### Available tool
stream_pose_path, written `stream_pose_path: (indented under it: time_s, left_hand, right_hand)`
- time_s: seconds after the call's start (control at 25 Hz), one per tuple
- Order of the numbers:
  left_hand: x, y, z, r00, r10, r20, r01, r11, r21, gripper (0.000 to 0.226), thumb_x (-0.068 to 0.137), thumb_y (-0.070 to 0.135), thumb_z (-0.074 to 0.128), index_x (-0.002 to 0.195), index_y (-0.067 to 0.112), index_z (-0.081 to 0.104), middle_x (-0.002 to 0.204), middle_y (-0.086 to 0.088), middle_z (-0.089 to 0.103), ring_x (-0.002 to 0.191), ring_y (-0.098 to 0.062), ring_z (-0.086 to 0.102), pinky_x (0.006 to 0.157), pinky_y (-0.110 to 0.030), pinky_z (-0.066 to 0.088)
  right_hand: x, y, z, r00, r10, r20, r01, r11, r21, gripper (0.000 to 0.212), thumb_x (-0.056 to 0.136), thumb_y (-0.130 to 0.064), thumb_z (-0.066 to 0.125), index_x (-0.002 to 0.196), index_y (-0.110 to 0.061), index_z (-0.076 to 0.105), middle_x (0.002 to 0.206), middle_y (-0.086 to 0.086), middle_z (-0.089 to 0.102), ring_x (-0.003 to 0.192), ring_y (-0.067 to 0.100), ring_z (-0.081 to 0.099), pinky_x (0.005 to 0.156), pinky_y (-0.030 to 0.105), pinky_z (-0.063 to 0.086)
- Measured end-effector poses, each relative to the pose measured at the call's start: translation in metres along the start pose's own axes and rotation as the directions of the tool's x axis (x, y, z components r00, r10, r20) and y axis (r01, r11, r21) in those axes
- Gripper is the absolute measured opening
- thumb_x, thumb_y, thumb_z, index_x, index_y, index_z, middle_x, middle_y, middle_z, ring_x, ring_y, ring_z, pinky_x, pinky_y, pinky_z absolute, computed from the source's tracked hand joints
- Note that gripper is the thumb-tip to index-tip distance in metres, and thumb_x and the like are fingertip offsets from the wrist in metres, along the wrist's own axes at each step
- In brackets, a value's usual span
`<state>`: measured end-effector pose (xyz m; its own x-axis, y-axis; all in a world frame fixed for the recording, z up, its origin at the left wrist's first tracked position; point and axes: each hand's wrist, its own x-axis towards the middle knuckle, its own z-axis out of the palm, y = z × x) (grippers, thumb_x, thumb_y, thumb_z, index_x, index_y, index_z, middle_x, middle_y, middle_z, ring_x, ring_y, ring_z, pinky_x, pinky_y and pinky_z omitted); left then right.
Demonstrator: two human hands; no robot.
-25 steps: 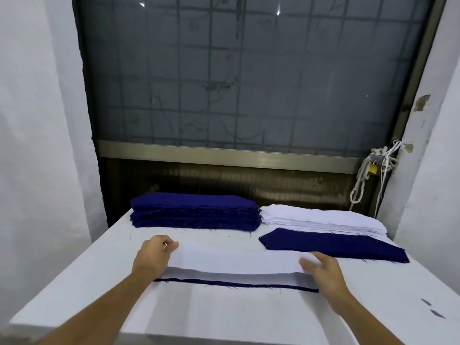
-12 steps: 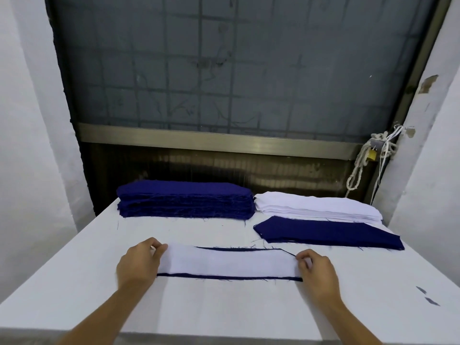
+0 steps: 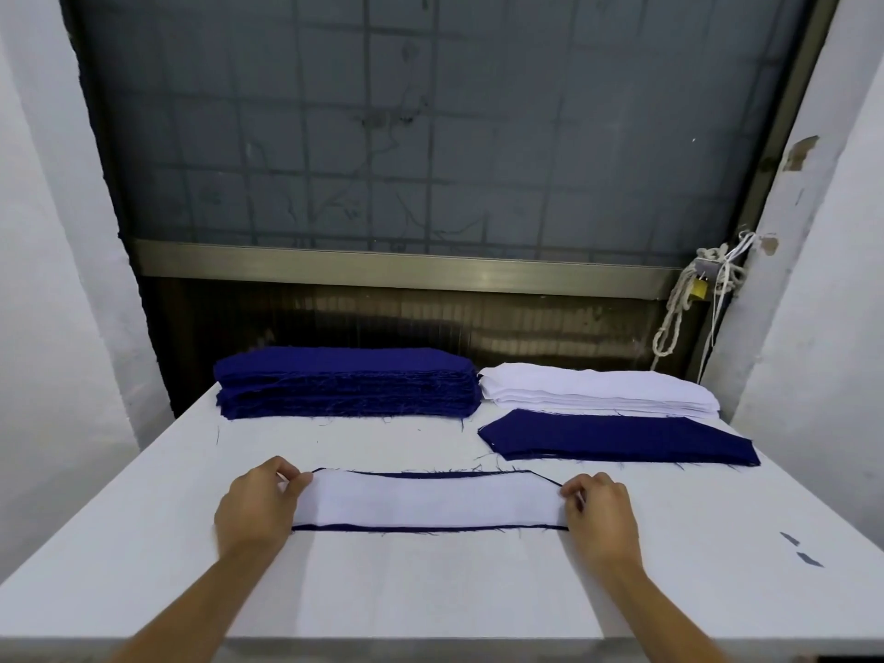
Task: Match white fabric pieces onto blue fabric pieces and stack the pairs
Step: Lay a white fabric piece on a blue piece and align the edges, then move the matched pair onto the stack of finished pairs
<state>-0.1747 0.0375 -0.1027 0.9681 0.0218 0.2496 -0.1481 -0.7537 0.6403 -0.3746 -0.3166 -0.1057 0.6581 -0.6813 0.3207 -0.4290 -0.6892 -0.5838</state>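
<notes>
White piece (image 3: 430, 502) sits on its blue piece (image 3: 421, 474) mid-surface (image 3: 430, 590), thin blue border peeking out. Left hand (image 3: 256, 512) and right hand (image 3: 600, 516) each pinch one end with curled fingers, apparently to square up the pair.

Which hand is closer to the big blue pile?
Left. Both pinch the white piece: the left hand just in front of the blue pile, the right hand off to its right.
</notes>
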Motion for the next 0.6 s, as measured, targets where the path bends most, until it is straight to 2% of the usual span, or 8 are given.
stream_pose_path:
  time_s: [0.32, 0.52, 0.6]
  left_hand:
    - [0.0015, -0.0034, 0.0011, 0.999, -0.038, -0.010, 0.037, 0.991, -0.130, 0.018, 0.086, 0.033, 0.076, 0.074, 0.030, 0.064, 0.086, 0.006, 0.070, 0.075, -0.015, 0.061, 0.058, -0.028, 0.042]
    - [0.0007, -0.0030, -0.0027, 0.999, -0.013, -0.031, 0.005, 0.970, -0.242, 0.016, 0.087, 0.016, 0.077, 0.080, 0.024, 0.064, 0.080, 0.002, 0.063, 0.074, -0.016, 0.060, 0.064, -0.036, 0.050]
    - [-0.0013, -0.0035, -0.0042, 0.999, -0.003, -0.049, -0.008, 0.975, -0.220, 0.015, 0.088, 0.015, 0.075, 0.085, 0.024, 0.062, 0.083, 0.003, 0.059, 0.073, -0.015, 0.059, 0.064, -0.035, 0.048]
  right_hand:
    - [-0.0010, -0.0005, 0.0005, 0.999, 0.024, -0.028, -0.024, 1.000, -0.004, 0.029, 0.094, 0.003, 0.048, 0.095, -0.014, 0.072, 0.092, -0.002, 0.053, 0.100, 0.020, 0.048, 0.077, 0.029, 0.043]
    - [-0.0003, -0.0045, -0.0018, 0.998, 0.062, -0.033, -0.061, 0.998, 0.027, 0.029, 0.093, 0.003, 0.049, 0.091, -0.017, 0.070, 0.093, -0.005, 0.049, 0.100, 0.019, 0.046, 0.073, 0.029, 0.039]
    - [0.0002, -0.0060, -0.0034, 0.996, 0.077, -0.048, -0.075, 0.997, 0.032, 0.031, 0.090, 0.004, 0.050, 0.089, -0.021, 0.068, 0.094, -0.005, 0.047, 0.102, 0.020, 0.046, 0.070, 0.030, 0.039]
